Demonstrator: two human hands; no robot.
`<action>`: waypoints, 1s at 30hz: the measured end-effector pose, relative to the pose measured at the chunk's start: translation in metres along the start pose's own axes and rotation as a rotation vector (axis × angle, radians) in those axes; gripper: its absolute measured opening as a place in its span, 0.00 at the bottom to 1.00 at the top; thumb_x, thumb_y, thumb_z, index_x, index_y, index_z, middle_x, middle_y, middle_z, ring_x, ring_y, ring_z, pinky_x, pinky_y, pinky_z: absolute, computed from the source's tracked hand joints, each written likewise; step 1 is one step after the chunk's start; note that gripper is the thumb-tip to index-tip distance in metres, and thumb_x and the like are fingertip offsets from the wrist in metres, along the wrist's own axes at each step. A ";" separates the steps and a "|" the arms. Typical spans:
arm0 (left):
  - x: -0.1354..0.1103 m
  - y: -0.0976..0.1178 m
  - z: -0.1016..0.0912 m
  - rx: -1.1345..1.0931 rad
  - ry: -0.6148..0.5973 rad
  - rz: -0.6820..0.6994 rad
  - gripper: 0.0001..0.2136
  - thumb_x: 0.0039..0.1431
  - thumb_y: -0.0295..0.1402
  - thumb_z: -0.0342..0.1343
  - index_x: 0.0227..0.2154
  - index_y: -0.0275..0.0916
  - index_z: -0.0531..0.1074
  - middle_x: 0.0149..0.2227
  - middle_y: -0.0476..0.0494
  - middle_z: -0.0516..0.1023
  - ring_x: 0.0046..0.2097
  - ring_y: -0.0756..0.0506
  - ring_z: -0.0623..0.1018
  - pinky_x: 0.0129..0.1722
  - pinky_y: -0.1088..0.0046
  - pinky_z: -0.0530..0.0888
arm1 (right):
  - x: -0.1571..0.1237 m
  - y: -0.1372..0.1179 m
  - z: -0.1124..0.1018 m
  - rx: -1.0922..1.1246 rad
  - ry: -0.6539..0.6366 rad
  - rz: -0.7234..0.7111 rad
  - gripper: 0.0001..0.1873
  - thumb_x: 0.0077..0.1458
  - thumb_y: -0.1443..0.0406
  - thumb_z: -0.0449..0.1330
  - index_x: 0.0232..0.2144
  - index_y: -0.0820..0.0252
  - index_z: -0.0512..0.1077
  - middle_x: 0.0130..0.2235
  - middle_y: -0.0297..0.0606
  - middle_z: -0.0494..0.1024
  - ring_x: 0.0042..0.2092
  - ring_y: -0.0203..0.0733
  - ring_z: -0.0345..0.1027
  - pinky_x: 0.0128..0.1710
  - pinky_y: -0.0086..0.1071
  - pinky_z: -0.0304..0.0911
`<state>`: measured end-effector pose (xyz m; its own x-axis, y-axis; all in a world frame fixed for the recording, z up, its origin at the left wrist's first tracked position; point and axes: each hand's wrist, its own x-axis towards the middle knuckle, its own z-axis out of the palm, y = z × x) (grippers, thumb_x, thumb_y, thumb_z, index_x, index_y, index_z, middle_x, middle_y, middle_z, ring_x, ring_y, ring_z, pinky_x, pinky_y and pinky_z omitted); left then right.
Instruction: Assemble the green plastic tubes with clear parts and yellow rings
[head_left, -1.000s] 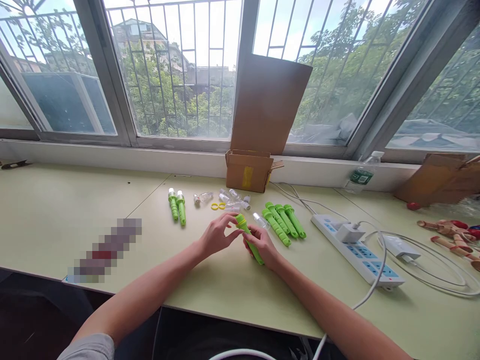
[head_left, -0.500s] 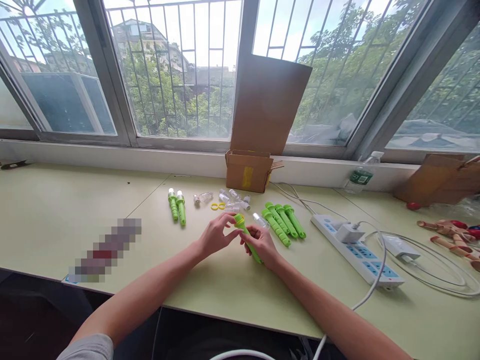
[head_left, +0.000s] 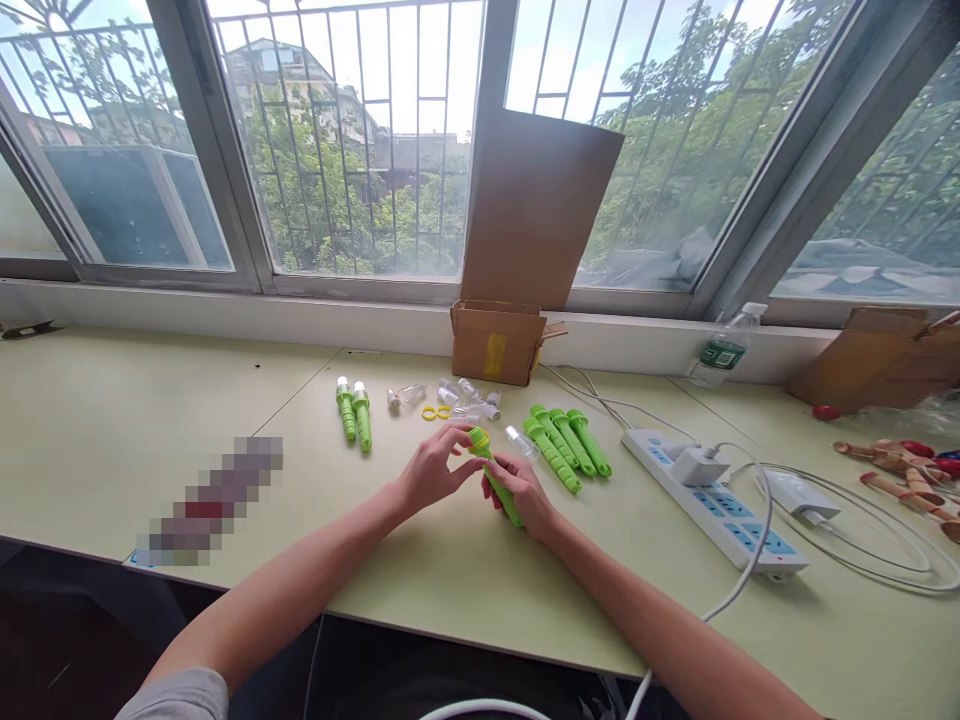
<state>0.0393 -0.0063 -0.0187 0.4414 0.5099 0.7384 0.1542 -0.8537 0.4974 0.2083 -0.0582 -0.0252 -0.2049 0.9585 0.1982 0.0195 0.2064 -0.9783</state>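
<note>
Head view, my right hand (head_left: 523, 490) was wrapped round a green tube (head_left: 507, 496) over the table (head_left: 420, 585), my left hand (head_left: 435, 470) pinched its yellow-ringed top between thumb and fingertips, clear plastic pieces (head_left: 466, 409) lay beyond, four more green tubes (head_left: 561, 444) lay to the right

I've got a wide lane of bare tabletop (head_left: 307, 480) left of the left hand (head_left: 435, 475), out to the pixelated item (head_left: 217, 500). Space between the forearms is open too. Far side's cluttered: clear plastic pieces (head_left: 466, 410), then a cardboard box (head_left: 497, 343). Rightward, green handles (head_left: 553, 458) and a power strip (head_left: 739, 520) block me.
</note>
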 end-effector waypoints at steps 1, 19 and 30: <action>0.000 0.000 0.000 -0.001 -0.004 0.000 0.09 0.56 0.35 0.56 0.36 0.38 0.65 0.47 0.38 0.72 0.48 0.44 0.74 0.37 0.66 0.79 | 0.000 0.000 0.000 0.005 -0.002 0.011 0.16 0.57 0.55 0.53 0.27 0.61 0.67 0.21 0.31 0.69 0.17 0.30 0.57 0.16 0.25 0.51; -0.001 -0.003 0.000 0.017 0.005 0.011 0.09 0.56 0.37 0.56 0.36 0.38 0.65 0.45 0.39 0.72 0.45 0.44 0.75 0.35 0.65 0.80 | 0.001 -0.001 -0.001 0.041 -0.004 0.046 0.14 0.52 0.55 0.58 0.35 0.60 0.67 0.21 0.28 0.68 0.13 0.30 0.57 0.09 0.24 0.51; 0.000 -0.002 -0.001 0.013 -0.011 -0.008 0.10 0.56 0.38 0.55 0.35 0.38 0.65 0.45 0.38 0.72 0.44 0.45 0.75 0.36 0.65 0.80 | 0.003 -0.002 -0.002 0.140 -0.064 0.129 0.14 0.52 0.56 0.57 0.28 0.61 0.67 0.20 0.33 0.72 0.16 0.33 0.61 0.14 0.25 0.52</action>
<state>0.0378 -0.0049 -0.0192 0.4495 0.5152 0.7297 0.1692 -0.8512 0.4968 0.2102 -0.0555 -0.0229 -0.2717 0.9598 0.0706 -0.0854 0.0491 -0.9951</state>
